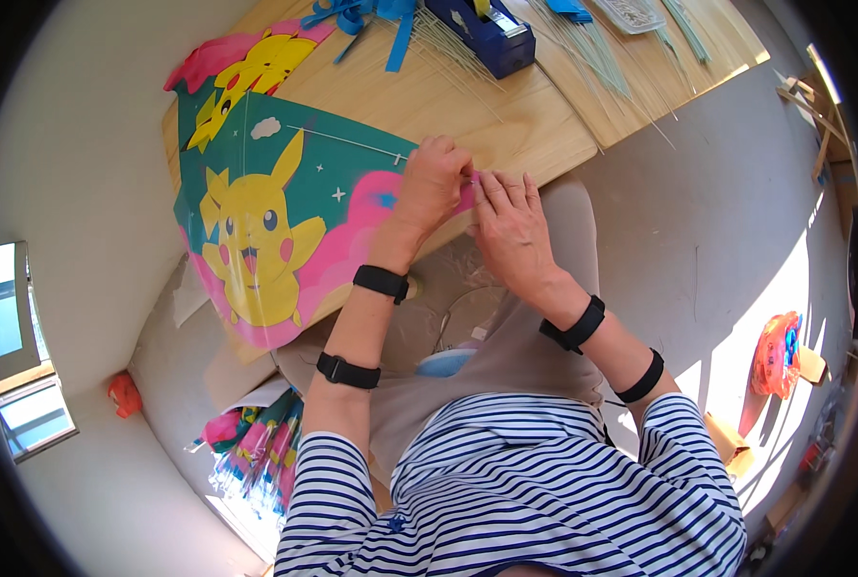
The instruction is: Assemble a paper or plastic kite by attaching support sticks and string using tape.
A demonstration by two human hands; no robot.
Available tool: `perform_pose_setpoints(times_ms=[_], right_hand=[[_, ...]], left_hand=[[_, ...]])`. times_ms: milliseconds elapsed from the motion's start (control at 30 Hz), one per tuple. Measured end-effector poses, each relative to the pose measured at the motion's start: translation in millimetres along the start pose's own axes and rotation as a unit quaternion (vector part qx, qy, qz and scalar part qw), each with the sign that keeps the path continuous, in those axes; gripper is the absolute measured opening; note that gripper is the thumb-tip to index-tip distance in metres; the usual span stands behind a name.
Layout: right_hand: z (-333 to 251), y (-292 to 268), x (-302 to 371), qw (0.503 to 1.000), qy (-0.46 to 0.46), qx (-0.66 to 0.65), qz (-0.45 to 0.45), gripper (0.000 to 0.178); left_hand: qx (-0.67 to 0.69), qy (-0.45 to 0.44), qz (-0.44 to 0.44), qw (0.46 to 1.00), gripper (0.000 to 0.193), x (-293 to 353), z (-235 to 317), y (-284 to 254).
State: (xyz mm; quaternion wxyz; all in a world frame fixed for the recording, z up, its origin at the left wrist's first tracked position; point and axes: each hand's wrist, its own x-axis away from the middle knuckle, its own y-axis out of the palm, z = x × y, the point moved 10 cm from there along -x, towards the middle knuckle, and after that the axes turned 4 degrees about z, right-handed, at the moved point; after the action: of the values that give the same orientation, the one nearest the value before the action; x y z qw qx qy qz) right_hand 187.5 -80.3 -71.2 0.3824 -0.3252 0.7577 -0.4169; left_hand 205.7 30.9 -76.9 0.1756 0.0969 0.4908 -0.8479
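A green and pink kite [352, 221] with a yellow long-eared cartoon figure lies over the near table edge, its right corner under both hands. A thin white rod [347, 142] with a small white clip runs along its upper edge toward my left hand. My left hand [431, 192] is closed, its bent fingers pinching the kite beside that corner. Against the pink tip, my right hand [517, 236] has its fingers laid close together over the corner; its thumb is hidden. What lies between the fingertips is too small to make out.
A second kite [256, 72] lies behind at the left. Blue ribbons [398, 38], a blue tape dispenser [491, 38], thin rods [592, 58] and a clear plastic tray [631, 14] occupy the far table. Folded colourful kites [261, 447] stand in a box at lower left; an orange bag [775, 356] sits on the floor.
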Motion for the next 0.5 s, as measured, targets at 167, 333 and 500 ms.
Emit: perform_pose_setpoints(times_ms=[167, 333, 500], right_hand=[[4, 10, 2, 0.999, -0.014, 0.033, -0.014, 0.061], [2, 10, 1, 0.999, -0.006, 0.034, -0.024, 0.064], [1, 12, 1, 0.999, -0.009, 0.040, -0.028, 0.063]], left_hand=[[0.009, 0.000, 0.024, 1.000, 0.009, 4, -1, -7], [-0.050, -0.123, 0.139, 0.981, 0.012, 26, -40, -45], [-0.128, -0.182, 0.166, 0.961, 0.012, 37, -65, -65]])
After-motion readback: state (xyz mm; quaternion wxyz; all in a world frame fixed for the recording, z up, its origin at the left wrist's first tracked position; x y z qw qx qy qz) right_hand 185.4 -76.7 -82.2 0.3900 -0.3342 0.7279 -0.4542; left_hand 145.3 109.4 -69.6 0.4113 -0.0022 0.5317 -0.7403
